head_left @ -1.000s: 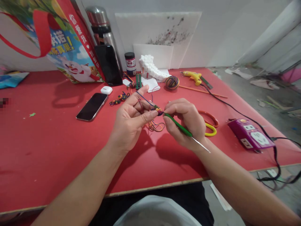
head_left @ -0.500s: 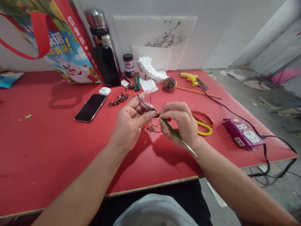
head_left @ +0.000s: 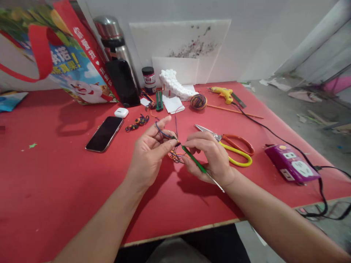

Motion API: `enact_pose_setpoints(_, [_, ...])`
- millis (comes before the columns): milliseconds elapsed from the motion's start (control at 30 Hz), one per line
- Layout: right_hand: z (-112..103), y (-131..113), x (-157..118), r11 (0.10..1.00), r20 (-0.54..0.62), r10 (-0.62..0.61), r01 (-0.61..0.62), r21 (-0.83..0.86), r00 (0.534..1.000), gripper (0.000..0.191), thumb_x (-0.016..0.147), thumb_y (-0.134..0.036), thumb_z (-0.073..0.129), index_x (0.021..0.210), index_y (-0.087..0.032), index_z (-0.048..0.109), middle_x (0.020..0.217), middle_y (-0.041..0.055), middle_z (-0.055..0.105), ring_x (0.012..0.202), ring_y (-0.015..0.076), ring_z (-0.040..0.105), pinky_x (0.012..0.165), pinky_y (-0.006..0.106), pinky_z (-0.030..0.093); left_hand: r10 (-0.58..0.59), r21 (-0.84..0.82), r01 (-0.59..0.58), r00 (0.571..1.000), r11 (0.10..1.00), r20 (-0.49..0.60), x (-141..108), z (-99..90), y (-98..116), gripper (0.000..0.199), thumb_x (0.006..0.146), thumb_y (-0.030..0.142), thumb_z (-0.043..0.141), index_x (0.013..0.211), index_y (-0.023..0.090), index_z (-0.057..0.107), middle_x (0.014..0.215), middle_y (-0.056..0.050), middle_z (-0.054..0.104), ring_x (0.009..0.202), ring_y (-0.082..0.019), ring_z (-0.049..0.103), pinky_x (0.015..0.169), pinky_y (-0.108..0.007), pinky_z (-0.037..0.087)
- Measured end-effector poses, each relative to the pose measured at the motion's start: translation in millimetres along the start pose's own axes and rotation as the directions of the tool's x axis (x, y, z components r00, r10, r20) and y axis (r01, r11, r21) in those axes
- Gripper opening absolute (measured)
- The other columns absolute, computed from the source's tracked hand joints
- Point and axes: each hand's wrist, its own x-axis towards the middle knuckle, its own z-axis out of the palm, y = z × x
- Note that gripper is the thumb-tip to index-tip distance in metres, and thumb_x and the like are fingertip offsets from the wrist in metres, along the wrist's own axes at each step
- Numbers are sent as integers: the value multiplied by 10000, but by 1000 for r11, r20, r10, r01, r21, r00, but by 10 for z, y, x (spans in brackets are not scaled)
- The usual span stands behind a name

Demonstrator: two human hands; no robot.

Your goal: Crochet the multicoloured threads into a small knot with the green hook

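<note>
My left hand pinches a small multicoloured piece of crochet between thumb and fingers, with dark blue yarn looped over its raised index finger. My right hand is closed around the green grip of a crochet hook. One end of the hook meets the crochet piece; its bare metal end points down toward my right wrist. Loose orange and purple strands hang below the fingers. Behind the right hand lie scissors with red and yellow handles, blades partly open.
A ball of variegated yarn sits beyond my hands, near a yellow glue gun. To the left are a phone, an earbud case and a braided yarn piece. A purple power socket with black cables stands right.
The camera view has shifted, and my hands sit slightly lower and further left. The right hand has moved clear of the scissors' blades, which now show. The hook has slid out along the crochet piece.
</note>
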Motion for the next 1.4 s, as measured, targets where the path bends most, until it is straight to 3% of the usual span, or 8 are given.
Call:
enact_pose_setpoints(500, [3, 84, -1, 1000, -20, 2, -2, 23, 1000, 270, 1025, -161, 663, 1274, -241, 596, 983, 59, 752, 868, 187, 746, 713, 296, 614, -55, 1, 55, 998, 998, -22, 30, 68, -8, 431, 667, 159, 1020, 1072, 234, 892, 827, -2, 795, 753, -75, 712, 750, -130, 603])
enact_pose_setpoints(667, [-14, 44, 8, 1000, 9, 25, -25, 20, 1000, 227, 1031, -159, 671, 1233, -210, 580, 957, 61, 748, 859, 175, 736, 676, 264, 576, -27, -27, 27, 999, 999, -18, 11, 69, -18, 240, 672, 189, 1014, 881, 199, 896, 851, -32, 823, 736, -81, 734, 720, -130, 607])
enact_pose_setpoints(800, [-15, 28, -6, 996, 24, 72, -73, 58, 997, 145, 1054, -192, 653, 1180, -219, 586, 936, 44, 726, 809, 158, 704, 650, 254, 552, 0, -44, -1, 1000, 999, -14, 1, 73, -31, 238, 630, 220, 1051, 791, 215, 877, 839, -1, 815, 715, -62, 724, 704, -119, 603])
enact_pose_setpoints(1167, [31, 42, -38, 983, -41, 152, -147, 113, 987, 76, 1085, -275, 649, 1132, -229, 610, 923, 25, 715, 657, 108, 618, 568, 226, 510, 55, 43, -56, 998, 997, 16, -14, 55, -53, 337, 601, 236, 1067, 889, 248, 893, 924, -16, 800, 791, -96, 712, 727, -164, 641])
enact_pose_setpoints(1400, [44, 22, -57, 977, -32, 172, -166, 135, 985, 110, 1094, -276, 633, 1183, -215, 614, 944, 27, 716, 672, 100, 635, 587, 214, 518, 52, 63, -53, 998, 997, 28, -30, 37, -51, 358, 615, 262, 1064, 932, 258, 898, 970, -25, 791, 816, -103, 701, 732, -176, 638])
